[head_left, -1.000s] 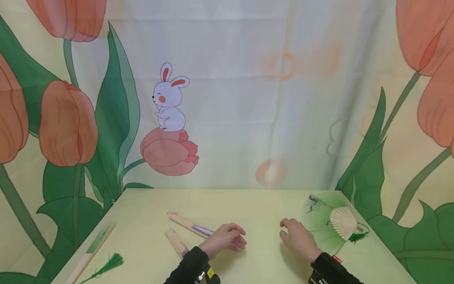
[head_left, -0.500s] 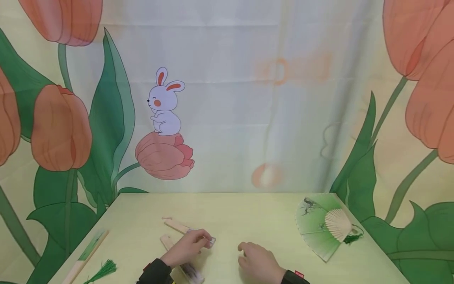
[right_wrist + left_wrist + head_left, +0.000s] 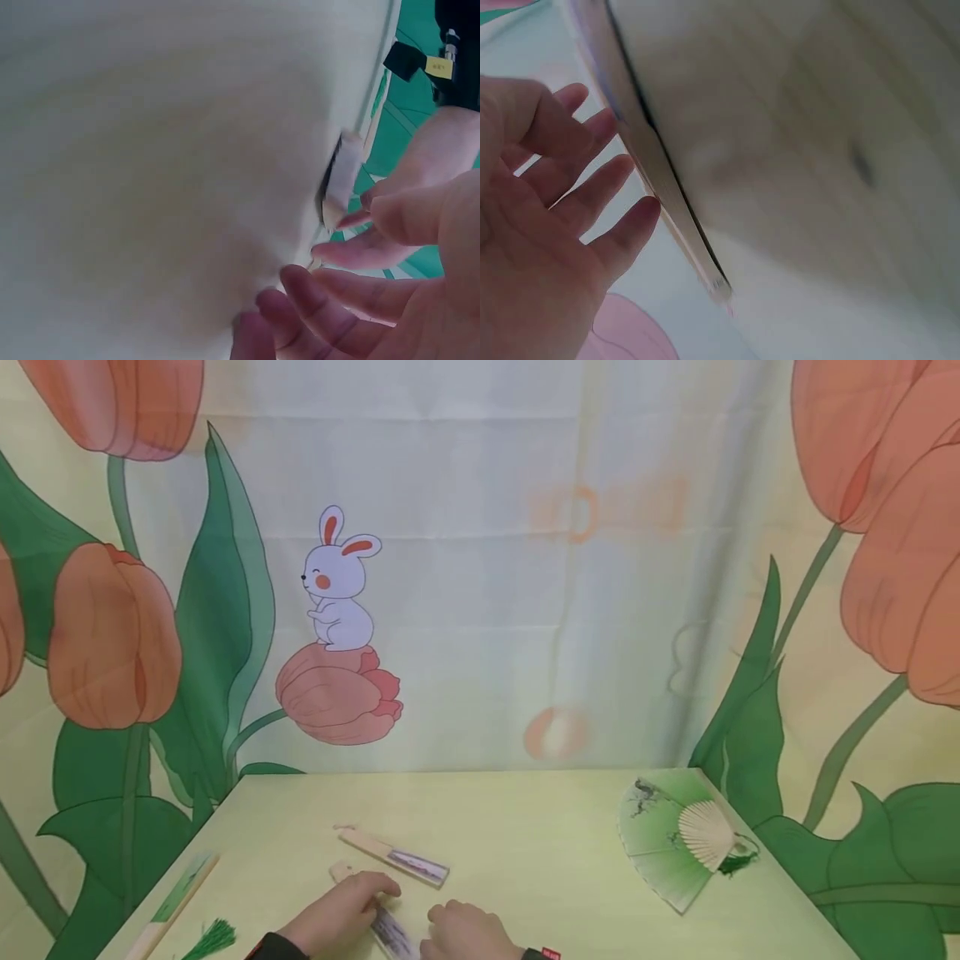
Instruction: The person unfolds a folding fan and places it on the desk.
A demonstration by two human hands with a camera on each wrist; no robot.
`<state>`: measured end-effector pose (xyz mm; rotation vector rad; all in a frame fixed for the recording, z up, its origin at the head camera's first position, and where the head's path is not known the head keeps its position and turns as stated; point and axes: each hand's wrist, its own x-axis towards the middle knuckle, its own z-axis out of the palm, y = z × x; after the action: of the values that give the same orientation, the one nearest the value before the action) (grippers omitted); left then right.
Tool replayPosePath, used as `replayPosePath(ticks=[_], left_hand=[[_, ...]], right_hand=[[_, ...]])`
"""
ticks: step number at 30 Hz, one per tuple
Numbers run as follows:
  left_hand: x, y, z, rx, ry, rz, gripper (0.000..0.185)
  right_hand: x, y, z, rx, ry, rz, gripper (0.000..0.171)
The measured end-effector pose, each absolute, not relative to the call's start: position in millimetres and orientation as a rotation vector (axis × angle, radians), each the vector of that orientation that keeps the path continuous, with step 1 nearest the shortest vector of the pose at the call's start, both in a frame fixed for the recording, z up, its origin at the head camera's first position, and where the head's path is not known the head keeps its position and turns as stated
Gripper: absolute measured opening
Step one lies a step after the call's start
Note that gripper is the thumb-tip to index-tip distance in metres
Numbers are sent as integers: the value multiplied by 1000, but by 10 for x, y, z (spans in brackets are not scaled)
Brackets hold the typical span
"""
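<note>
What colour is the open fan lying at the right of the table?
The open fan is light green with dark ink-like marks and pale cream ribs; the head view shows it best.

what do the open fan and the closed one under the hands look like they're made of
Open fan: likely thin paper or silk, matte green with an ink-like print, on pale ribs that look like bamboo or wood; green thread tassel. Closed fan, at the left hand and right hand: pale, smooth slats, probably bamboo.

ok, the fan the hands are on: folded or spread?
Folded. The fan under the left hand and right hand is a narrow closed stick; the green fan lies spread.
</note>
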<state>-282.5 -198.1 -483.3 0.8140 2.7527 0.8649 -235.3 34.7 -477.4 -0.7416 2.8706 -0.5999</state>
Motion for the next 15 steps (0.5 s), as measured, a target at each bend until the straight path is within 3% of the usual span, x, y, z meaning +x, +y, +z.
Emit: replayPosePath(ticks=[15], left_hand=[[-2740, -2270, -4916, 1001, 3008, 383, 26]], right_hand=[[-2387, -179, -4848, -726, 2895, -372, 37]])
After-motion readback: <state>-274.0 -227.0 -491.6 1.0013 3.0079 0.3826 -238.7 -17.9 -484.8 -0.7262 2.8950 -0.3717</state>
